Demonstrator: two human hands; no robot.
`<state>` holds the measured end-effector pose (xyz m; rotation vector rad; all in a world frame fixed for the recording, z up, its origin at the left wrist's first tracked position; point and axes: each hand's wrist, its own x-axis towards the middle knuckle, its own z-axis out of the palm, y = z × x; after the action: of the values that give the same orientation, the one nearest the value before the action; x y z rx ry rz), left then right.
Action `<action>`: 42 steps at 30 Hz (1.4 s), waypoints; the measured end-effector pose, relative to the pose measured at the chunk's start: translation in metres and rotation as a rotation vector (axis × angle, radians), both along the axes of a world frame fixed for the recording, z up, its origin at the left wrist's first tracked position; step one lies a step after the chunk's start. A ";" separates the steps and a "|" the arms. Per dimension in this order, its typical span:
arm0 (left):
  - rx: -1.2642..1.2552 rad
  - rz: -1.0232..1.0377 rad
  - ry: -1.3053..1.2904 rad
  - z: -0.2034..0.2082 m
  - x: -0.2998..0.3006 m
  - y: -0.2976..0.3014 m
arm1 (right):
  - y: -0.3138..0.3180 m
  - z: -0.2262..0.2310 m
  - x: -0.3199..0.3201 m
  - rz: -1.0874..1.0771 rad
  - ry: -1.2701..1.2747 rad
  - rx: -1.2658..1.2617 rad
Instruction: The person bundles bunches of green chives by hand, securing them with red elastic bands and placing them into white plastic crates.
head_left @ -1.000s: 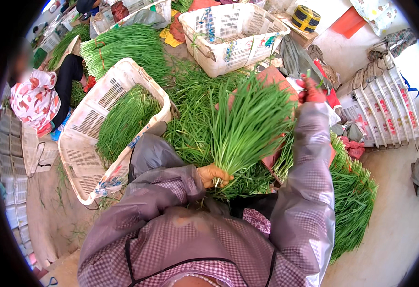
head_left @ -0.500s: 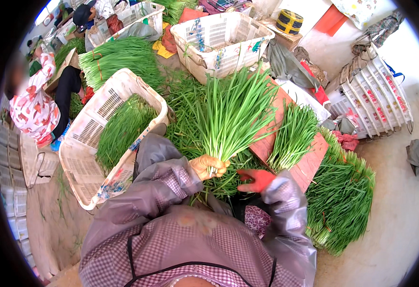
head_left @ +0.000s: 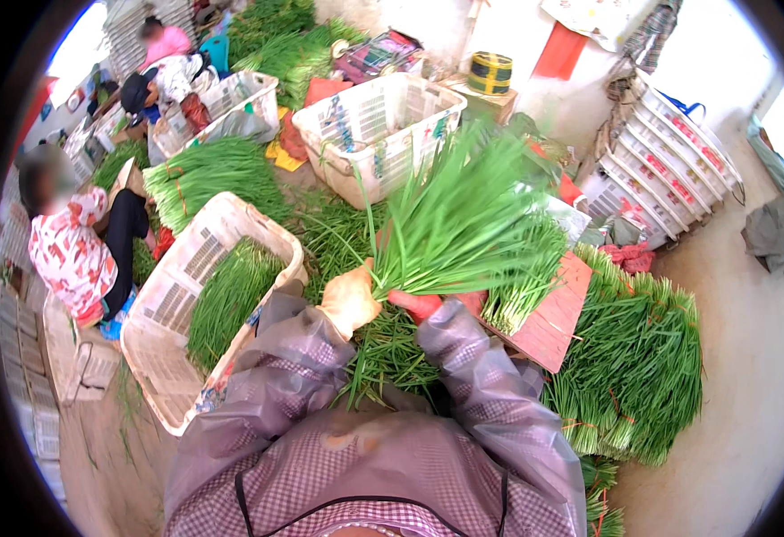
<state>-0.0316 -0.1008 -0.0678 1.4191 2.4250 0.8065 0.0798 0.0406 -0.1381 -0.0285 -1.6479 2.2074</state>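
1. Since the earlier frame, both hands have drawn together at the base of the chive bunch [head_left: 464,224], which has tilted rightward.
2. Head view: left hand [head_left: 349,300] is closed around the stems; right hand [head_left: 417,304], in a red glove, clasps just beside it. Leaves fan up-right, away from both grips.
3. Beneath lie a red board [head_left: 549,327], loose chives [head_left: 634,367] and a white crate [head_left: 173,340] on the floor.

Both forearms, in translucent grey sleeves over pink checked cloth, rise from the lower edge and meet at centre. The left hand [head_left: 349,301], in a pale yellowish glove, is closed in a fist-like grip. The right hand [head_left: 416,304], red-gloved, sits just beside it, fingers curled shut.
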 end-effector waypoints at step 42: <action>0.218 0.143 0.350 0.027 -0.025 -0.020 | -0.023 0.146 0.034 -0.538 -0.328 0.661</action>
<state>-0.0566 -0.1209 -0.0409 1.5949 2.7990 0.9492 0.1142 0.0176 0.0076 -0.6002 -2.1521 1.2475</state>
